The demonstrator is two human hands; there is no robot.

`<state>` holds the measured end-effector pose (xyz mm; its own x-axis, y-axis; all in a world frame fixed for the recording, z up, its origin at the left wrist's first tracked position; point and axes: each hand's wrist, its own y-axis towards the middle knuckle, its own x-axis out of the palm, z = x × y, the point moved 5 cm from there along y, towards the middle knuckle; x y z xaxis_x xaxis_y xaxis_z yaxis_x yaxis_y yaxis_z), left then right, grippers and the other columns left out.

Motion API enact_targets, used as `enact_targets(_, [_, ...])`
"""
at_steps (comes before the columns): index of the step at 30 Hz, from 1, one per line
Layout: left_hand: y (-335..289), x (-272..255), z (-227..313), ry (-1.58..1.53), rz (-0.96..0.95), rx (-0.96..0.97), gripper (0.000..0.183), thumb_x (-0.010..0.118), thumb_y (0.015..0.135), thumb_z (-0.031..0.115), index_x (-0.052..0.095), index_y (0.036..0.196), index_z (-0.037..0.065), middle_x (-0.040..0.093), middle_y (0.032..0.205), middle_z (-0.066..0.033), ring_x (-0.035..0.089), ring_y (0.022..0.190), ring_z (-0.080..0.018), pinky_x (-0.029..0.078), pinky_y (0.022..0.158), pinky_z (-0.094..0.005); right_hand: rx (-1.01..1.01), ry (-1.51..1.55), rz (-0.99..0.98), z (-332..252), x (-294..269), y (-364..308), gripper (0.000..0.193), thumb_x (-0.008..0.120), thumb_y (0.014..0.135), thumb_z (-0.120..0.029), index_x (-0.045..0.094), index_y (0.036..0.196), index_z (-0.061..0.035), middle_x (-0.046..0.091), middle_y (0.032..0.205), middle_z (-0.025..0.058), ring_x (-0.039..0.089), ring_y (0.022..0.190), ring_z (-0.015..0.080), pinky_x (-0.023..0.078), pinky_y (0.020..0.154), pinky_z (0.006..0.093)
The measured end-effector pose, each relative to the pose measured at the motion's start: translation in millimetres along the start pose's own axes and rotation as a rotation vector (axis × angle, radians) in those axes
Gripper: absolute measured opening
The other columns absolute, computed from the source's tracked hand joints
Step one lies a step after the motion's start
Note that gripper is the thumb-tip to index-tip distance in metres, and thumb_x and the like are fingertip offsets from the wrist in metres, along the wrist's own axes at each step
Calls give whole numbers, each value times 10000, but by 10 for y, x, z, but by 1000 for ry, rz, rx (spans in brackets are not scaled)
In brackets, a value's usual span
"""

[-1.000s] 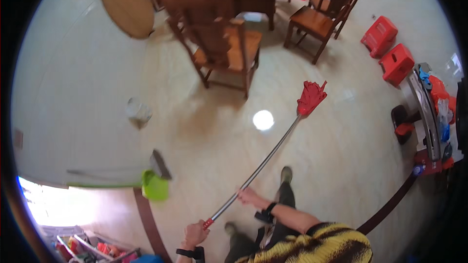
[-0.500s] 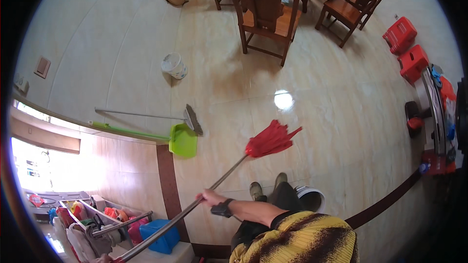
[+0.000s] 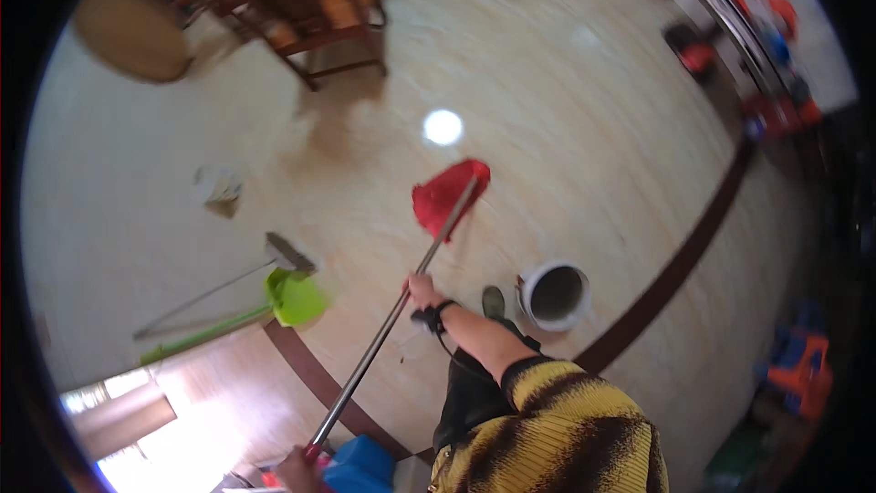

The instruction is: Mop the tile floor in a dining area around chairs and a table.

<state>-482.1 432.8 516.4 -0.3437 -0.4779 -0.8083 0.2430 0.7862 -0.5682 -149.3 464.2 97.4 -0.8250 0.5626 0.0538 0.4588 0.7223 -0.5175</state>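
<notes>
A mop with a red cloth head point(image 3: 444, 201) and a long metal handle slants across the middle of the head view. Its head lies on the tiled floor point(image 3: 566, 183). My right hand point(image 3: 422, 293), with a black band on the wrist, is closed round the middle of the handle. Down at the lower edge my left hand point(image 3: 297, 472) wraps the handle's end by its red grip, partly cut off by the picture's rim. A white bucket point(image 3: 581, 299) with a dark inside stands beside my shoe point(image 3: 494, 301), to the right of the mop.
At left lie a green dustpan point(image 3: 296, 299) and a grey broom point(image 3: 290, 252); a small white pail point(image 3: 219, 184) stands beyond. Wooden chairs point(image 3: 319, 41) are at the back. A blue bin point(image 3: 359, 466) is near my left hand. Red and blue stools point(image 3: 799, 370) stand at right.
The mop head has come from raised and spread to bunched on the floor, nearer the left. My view has turned, so the furniture shifts left and the bucket shows more fully.
</notes>
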Motion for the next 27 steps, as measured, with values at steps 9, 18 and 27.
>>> enact_targets(9, [912, -660, 3090, 189, 472, 570, 114, 591, 680, 128, 480, 678, 99, 463, 525, -52, 495, 457, -229, 369, 426, -348, 309, 687, 748, -289, -3396, 478, 181, 493, 657, -44, 464, 479, -31, 428, 471, 99, 420, 416, 217, 302, 385, 365])
enact_targets(18, [866, -1396, 3763, 713, 487, 1124, 143, 513, 761, 103, 511, 825, -25, 391, 597, -34, 436, 536, -156, 366, 537, -287, 141, 820, 823, 58, -4062, -300, 160, 486, 672, -59, 486, 513, -56, 468, 505, 88, 441, 427, 205, 308, 407, 331])
enact_targets(27, [269, -1879, 1701, 1058, 477, 899, 164, 533, 815, 201, 513, 906, 66, 478, 680, -7, 513, 637, -175, 417, 594, -285, 332, 933, 605, -309, -1377, -747, 123, 472, 721, -48, 474, 604, -10, 461, 539, 105, 468, 469, 203, 344, 406, 317])
